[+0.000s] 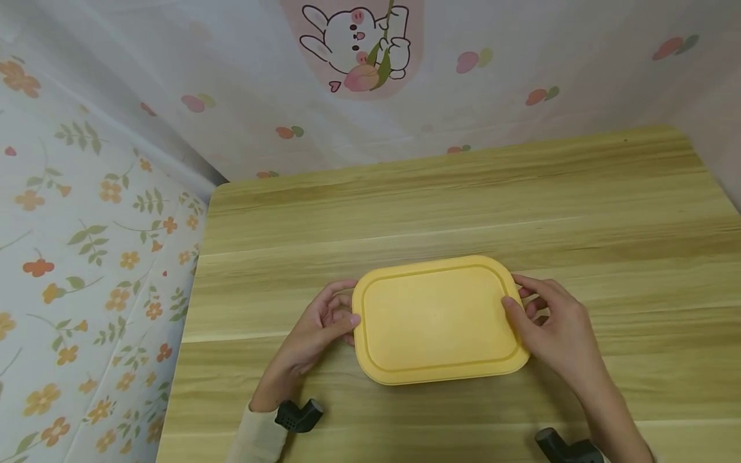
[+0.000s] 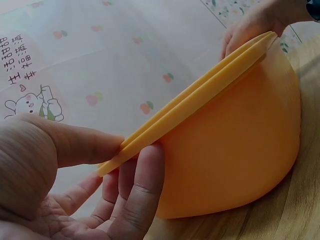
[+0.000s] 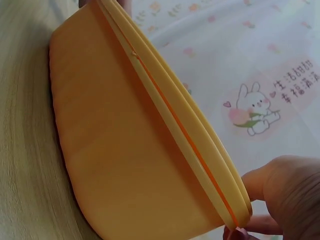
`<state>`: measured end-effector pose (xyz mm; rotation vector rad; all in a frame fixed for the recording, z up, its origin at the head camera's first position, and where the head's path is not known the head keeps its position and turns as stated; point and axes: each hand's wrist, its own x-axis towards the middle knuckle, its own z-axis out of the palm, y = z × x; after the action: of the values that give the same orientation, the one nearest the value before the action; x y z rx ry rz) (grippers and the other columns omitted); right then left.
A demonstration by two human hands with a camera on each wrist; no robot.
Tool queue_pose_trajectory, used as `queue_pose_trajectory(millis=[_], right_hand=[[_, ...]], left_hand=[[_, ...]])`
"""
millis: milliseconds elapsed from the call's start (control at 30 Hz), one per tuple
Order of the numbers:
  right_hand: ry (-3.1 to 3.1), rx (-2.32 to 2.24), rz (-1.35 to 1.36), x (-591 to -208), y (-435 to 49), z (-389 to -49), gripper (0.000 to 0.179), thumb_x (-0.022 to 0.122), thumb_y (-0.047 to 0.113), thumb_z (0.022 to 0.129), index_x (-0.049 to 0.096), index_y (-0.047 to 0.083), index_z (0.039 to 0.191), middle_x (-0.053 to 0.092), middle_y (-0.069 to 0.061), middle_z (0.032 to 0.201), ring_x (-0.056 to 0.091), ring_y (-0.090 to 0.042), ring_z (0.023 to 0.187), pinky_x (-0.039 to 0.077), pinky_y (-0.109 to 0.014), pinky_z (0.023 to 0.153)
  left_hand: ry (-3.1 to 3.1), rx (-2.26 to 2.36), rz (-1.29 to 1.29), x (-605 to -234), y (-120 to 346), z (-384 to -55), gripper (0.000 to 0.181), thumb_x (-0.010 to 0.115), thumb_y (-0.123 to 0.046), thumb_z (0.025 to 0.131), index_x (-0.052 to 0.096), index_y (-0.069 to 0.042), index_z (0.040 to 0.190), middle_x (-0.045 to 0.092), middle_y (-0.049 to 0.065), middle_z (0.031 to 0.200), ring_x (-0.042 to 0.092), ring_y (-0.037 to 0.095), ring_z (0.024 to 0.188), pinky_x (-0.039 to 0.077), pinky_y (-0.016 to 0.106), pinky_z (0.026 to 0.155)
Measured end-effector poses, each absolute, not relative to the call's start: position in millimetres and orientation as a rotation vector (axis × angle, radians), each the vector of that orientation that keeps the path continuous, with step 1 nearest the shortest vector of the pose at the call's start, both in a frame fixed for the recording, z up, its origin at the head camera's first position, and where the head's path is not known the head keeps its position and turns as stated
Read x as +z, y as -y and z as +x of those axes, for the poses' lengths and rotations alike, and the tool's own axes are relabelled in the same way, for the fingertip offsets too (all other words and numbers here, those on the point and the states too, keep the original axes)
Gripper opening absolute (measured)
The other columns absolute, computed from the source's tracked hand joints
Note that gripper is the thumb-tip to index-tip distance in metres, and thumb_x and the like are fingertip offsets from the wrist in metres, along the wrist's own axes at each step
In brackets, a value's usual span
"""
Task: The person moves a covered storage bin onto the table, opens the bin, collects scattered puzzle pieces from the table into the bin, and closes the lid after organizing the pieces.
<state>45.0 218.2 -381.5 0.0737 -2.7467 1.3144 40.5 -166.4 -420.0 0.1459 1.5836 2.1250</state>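
Observation:
A yellow rectangular lidded box stands on the table in front of me, with its lid [image 1: 437,318] facing up in the head view. At the left end my left hand [image 1: 318,328] pinches the lid's edge, thumb on top and fingers beneath the rim. My right hand [image 1: 556,321] holds the right end, thumb over the lid's edge and fingers at the side. The left wrist view shows the orange-looking box body [image 2: 225,160] below the lid. Along the long side in the right wrist view, a narrow gap runs between the lid [image 3: 197,132] and the box rim. The box's contents are hidden.
The wood-grain table [image 1: 463,199] extends around the box on all sides. Behind it hangs a pale curtain [image 1: 231,71] with a rabbit print, and a flower-patterned cloth [image 1: 98,257] covers the left side. A dark wrist camera [image 1: 299,416] sits on the left sleeve.

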Motion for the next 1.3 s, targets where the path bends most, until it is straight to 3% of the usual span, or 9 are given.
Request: queue_pose_trajectory(millis=[267, 400, 500, 600, 700, 767, 867, 1000, 1300], right_hand=[[2.741, 1.472, 0.042, -392, -222, 45, 0.035, 0.076, 0.010, 0.097, 0.072, 0.007, 0.132, 0.064, 0.008, 0.104, 0.062, -0.002, 0.077, 0.057, -0.011, 0.061], [2.723, 1.455, 0.066, -393, -220, 45, 0.042, 0.074, 0.009, 0.097, 0.067, 0.004, 0.138, 0.064, -0.001, 0.110, 0.059, 0.003, 0.083, 0.054, -0.007, 0.066], [2.687, 1.365, 0.126, -390, -215, 42, 0.053, 0.075, 0.008, 0.096, 0.060, 0.003, 0.146, 0.065, -0.012, 0.122, 0.060, 0.000, 0.098, 0.049, -0.005, 0.080], [2.654, 1.234, 0.237, -383, -205, 36, 0.059, 0.079, 0.011, 0.092, 0.059, 0.004, 0.148, 0.062, -0.021, 0.136, 0.060, -0.021, 0.121, 0.051, -0.031, 0.105], [2.680, 1.083, 0.390, -378, -194, 33, 0.063, 0.079, 0.023, 0.092, 0.058, 0.006, 0.148, 0.055, -0.023, 0.152, 0.050, -0.043, 0.139, 0.039, -0.066, 0.115], [2.716, 0.992, 0.489, -379, -187, 33, 0.067, 0.077, 0.032, 0.093, 0.055, 0.007, 0.151, 0.048, -0.022, 0.161, 0.042, -0.046, 0.149, 0.028, -0.075, 0.122], [2.806, 0.859, 0.577, -383, -180, 37, 0.072, 0.070, 0.042, 0.098, 0.048, 0.011, 0.158, 0.037, -0.018, 0.170, 0.030, -0.041, 0.160, 0.014, -0.071, 0.133], [2.904, 0.699, 0.628, -390, -174, 41, 0.078, 0.063, 0.051, 0.102, 0.038, 0.014, 0.165, 0.026, -0.015, 0.175, 0.021, -0.037, 0.165, 0.005, -0.062, 0.138], [2.913, 0.630, 0.629, -395, -171, 38, 0.080, 0.059, 0.053, 0.103, 0.034, 0.011, 0.166, 0.025, -0.020, 0.174, 0.027, -0.040, 0.163, 0.010, -0.060, 0.138]], left_hand=[[-1.589, 2.115, 0.146, -420, 167, 41, 0.058, 0.064, 0.002, 0.101, 0.041, -0.009, 0.153, 0.067, 0.000, 0.119, 0.075, 0.010, 0.089, 0.068, 0.029, 0.069], [-1.655, 2.083, 0.137, -418, 166, 42, 0.059, 0.063, 0.002, 0.101, 0.039, -0.006, 0.154, 0.065, 0.002, 0.121, 0.073, 0.010, 0.091, 0.067, 0.026, 0.072], [-1.906, 1.975, 0.142, -413, 161, 43, 0.058, 0.066, -0.004, 0.101, 0.042, -0.006, 0.154, 0.063, 0.006, 0.126, 0.069, 0.012, 0.104, 0.065, 0.026, 0.083], [-2.328, 1.727, 0.213, -403, 150, 47, 0.060, 0.071, -0.016, 0.100, 0.046, -0.009, 0.153, 0.058, 0.010, 0.140, 0.059, 0.021, 0.127, 0.057, 0.038, 0.107], [-2.717, 1.394, 0.334, -393, 131, 52, 0.067, 0.074, -0.031, 0.098, 0.045, -0.011, 0.155, 0.048, 0.015, 0.157, 0.043, 0.033, 0.149, 0.042, 0.059, 0.123], [-2.883, 1.179, 0.428, -390, 118, 56, 0.074, 0.071, -0.044, 0.098, 0.042, -0.014, 0.159, 0.039, 0.017, 0.165, 0.031, 0.039, 0.158, 0.030, 0.068, 0.129], [-2.981, 0.933, 0.553, -391, 101, 60, 0.079, 0.057, -0.060, 0.102, 0.034, -0.018, 0.165, 0.024, 0.016, 0.175, 0.016, 0.041, 0.165, 0.015, 0.074, 0.131], [-2.999, 0.754, 0.637, -399, 91, 64, 0.080, 0.041, -0.067, 0.106, 0.026, -0.020, 0.169, 0.016, 0.016, 0.178, 0.010, 0.040, 0.167, 0.013, 0.076, 0.131], [-3.055, 0.687, 0.658, -406, 88, 62, 0.077, 0.048, -0.061, 0.105, 0.029, -0.021, 0.168, 0.023, 0.017, 0.176, 0.014, 0.039, 0.166, 0.023, 0.077, 0.127]])
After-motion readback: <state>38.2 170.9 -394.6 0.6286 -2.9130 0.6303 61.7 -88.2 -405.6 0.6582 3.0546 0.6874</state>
